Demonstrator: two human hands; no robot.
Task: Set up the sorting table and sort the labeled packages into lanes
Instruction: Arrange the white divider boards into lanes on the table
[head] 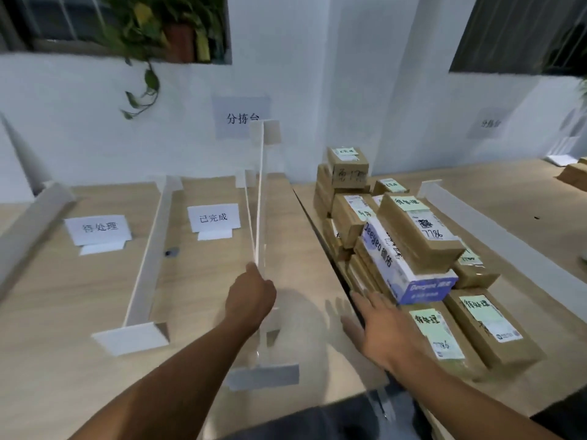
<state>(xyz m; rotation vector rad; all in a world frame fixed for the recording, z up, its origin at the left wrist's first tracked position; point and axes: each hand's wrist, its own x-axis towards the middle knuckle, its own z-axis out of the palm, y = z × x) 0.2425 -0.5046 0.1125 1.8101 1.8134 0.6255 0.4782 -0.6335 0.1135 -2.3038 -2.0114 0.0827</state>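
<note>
Dividers first: one white lane divider [149, 249] stands on the counter [79, 296], running toward the wall. The left hand [254, 293] grips the top edge of a second divider [259, 198] around mid-length. It looks thin, light and probably whippy, so a central hold suits it. Its long axis also points at the wall. The right hand [378, 325], fingers spread, lies just beside the stacked packages [413, 236].
</note>
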